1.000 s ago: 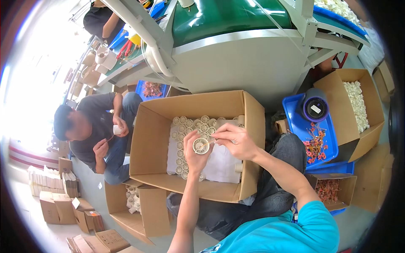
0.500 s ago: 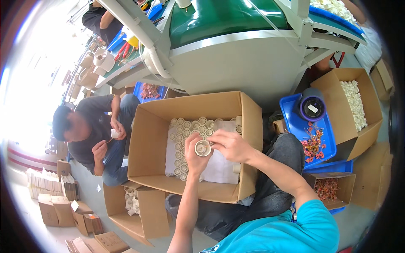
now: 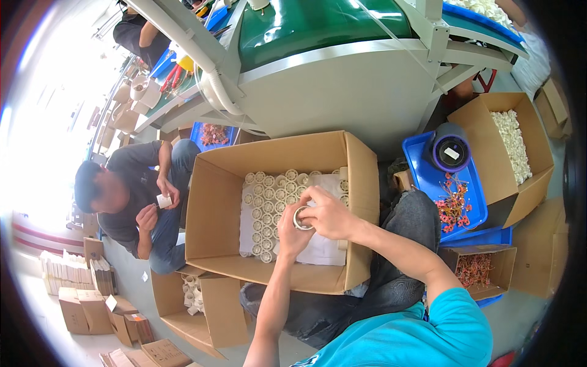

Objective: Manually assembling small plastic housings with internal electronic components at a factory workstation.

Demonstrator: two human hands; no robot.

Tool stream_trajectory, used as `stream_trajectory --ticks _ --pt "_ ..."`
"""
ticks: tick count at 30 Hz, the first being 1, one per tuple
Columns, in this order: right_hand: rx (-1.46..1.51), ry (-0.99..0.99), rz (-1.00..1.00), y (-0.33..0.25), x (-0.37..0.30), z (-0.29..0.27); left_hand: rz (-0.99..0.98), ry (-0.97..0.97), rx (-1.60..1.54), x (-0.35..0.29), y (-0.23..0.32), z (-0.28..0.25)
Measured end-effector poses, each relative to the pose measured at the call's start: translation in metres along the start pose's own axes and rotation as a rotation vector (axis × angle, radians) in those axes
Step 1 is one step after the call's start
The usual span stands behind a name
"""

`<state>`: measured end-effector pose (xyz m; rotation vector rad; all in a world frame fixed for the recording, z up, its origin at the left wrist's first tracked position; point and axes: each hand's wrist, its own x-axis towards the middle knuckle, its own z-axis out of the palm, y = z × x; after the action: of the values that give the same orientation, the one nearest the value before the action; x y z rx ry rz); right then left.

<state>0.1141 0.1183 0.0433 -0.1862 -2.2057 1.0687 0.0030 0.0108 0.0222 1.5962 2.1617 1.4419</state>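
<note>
Over a large open carton [image 3: 211,214], my left hand [image 3: 292,235] is wrapped round a short white plastic cup [image 3: 298,221], its round opening facing up. My right hand [image 3: 333,215] bends over the same cup, its fingers closed and dipping into the opening. Whatever those fingertips pinch is hidden. Below both hands, many similar white cups [image 3: 268,207] stand packed in rows on a white paper sheet [image 3: 321,252] inside the carton. A few more cups lie along the carton's right side.
At left, a co-worker [image 3: 131,189] handles another white cup [image 3: 164,200]. To the right, a blue tray [image 3: 483,205] holds a dark purple-rimmed round container [image 3: 451,150] and red-yellow wired parts [image 3: 454,205]. Cartons of white pieces and wires stand nearby; a green-topped bench [image 3: 324,27] lies ahead.
My right fingers have moved from the cup's rim into its opening, covering part of it. The cup has shifted slightly right. The co-worker's cup has tilted and lowered a little.
</note>
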Motion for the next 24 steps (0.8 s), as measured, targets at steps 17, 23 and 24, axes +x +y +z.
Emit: stream_trajectory --ticks 17,23,24 --pt "0.055 -0.045 0.228 -0.0052 -0.0037 -0.0029 0.020 -0.008 -0.012 -0.0014 0.0013 -0.0016" --pt "0.135 -0.108 0.280 -0.0049 -0.0021 -0.0056 0.013 -0.008 0.008 -0.0031 0.0003 -0.0022" --pt "0.168 -0.095 0.297 -0.0046 -0.0026 -0.0050 0.011 0.003 0.012 -0.0028 0.0012 -0.0019"
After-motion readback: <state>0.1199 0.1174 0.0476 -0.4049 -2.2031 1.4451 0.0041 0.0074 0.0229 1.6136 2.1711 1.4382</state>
